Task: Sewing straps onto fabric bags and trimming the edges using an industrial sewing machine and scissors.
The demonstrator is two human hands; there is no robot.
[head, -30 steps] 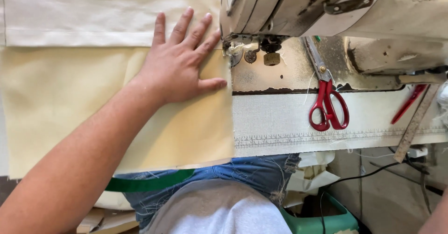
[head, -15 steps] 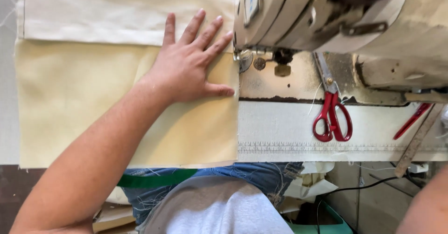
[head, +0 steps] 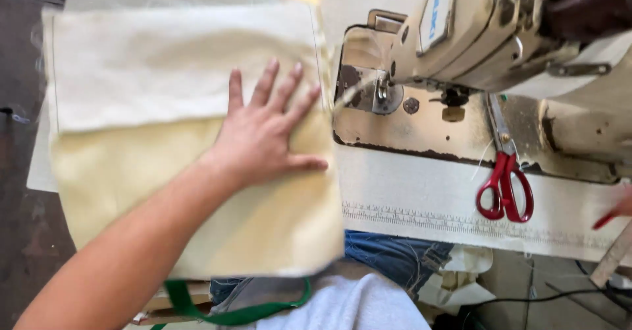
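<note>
Left fingers: spread wide and flat; four fingers (head: pixel 284 89) point up toward the far edge, the thumb juts right toward the machine. They grip nothing, only press down.
Left hand: the left hand (head: pixel 263 139) lies palm down on the cloth, its forearm coming in from the lower left corner.
Right hand: not visible, so whether its fingers are open or closed cannot be told.
Cloth under the palm: a pale yellow fabric piece (head: pixel 131 172) lies on the table, left of the machine bed; its near edge hangs over the table edge above the person's lap.
Upper layer: a whiter fabric panel (head: pixel 145 73) lies over the far half of the yellow one; the fingertips rest on it, the heel of the hand on the yellow.
Right edge of cloth: it runs straight, just beside the sewing machine (head: pixel 487 33), close to the needle area (head: pixel 380 93) but apart from it.
Label: a pale upright rectangular plate with blue marking (head: pixel 436 10) sits on the face of the machine head.
Ruler strip: a printed measuring scale (head: pixel 461 221) runs along the front edge of the white machine table.
Scissors: red-handled scissors (head: pixel 503 178) lie on the bed right of the needle, blades pointing away, well apart from the hand.
Red tip: something red (head: pixel 609 217) shows at the right border, too cropped to identify.
Green strap: a green band (head: pixel 224 310) loops below the cloth's near edge.
Open room: bare white table between the cloth's right edge and the scissors; dark floor left of the cloth.
</note>
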